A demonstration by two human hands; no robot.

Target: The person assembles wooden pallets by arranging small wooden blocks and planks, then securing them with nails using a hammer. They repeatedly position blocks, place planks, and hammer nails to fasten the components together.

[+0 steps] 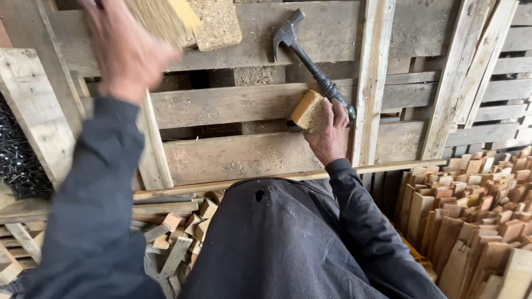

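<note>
My right hand rests on a wooden pallet and grips the dark handle of a claw hammer, whose head points up and left. The same hand also holds a small pressed-wood block against a pallet board. My left hand is raised at the top left, blurred by motion, and grips a brush with pale straw bristles. A second pressed-wood block sits on the pallet just right of the bristles. Sawdust lies on the boards.
Loose slats lean upright over the pallet at the right. A heap of black nails lies at the left edge. Wood offcuts pile below the pallet, and stacked short wooden pieces fill the lower right.
</note>
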